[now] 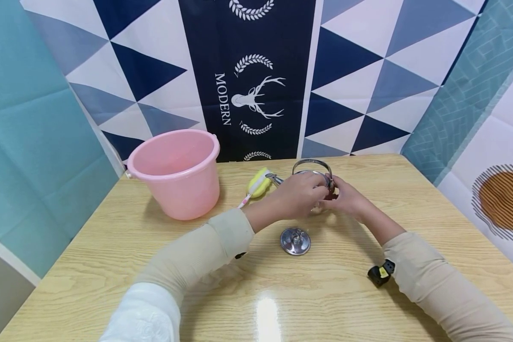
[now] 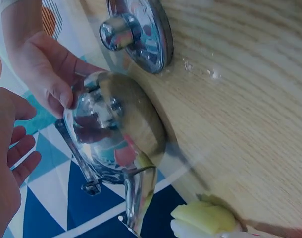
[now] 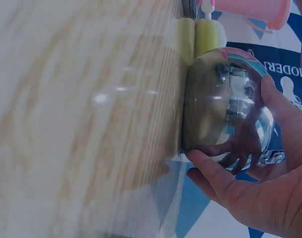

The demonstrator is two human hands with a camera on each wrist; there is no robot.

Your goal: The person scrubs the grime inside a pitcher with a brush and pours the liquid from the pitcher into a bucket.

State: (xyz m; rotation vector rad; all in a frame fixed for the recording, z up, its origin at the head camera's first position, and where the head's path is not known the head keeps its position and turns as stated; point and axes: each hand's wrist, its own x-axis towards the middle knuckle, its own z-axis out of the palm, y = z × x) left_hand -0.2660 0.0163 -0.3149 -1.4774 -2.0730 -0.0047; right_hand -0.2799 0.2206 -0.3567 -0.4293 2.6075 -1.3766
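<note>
A shiny metal teapot (image 2: 114, 124) with a spout and a hoop handle (image 1: 312, 160) stands on the table, partly hidden behind both hands in the head view. My right hand (image 3: 255, 196) holds its rounded body, thumb on one side and fingers low near the base. Over the top of the teapot is my left hand (image 1: 303, 192); the left wrist view shows its fingers loosely bent with nothing between them. The round metal lid (image 1: 295, 241), knob up, lies on the table in front of the teapot.
A yellow sponge brush (image 1: 260, 183) with a pink and white handle lies left of the teapot, by the spout. Farther left stands a large pink bucket (image 1: 188, 190). Patterned cloth (image 1: 256, 104) hangs behind the wooden table (image 1: 325, 294).
</note>
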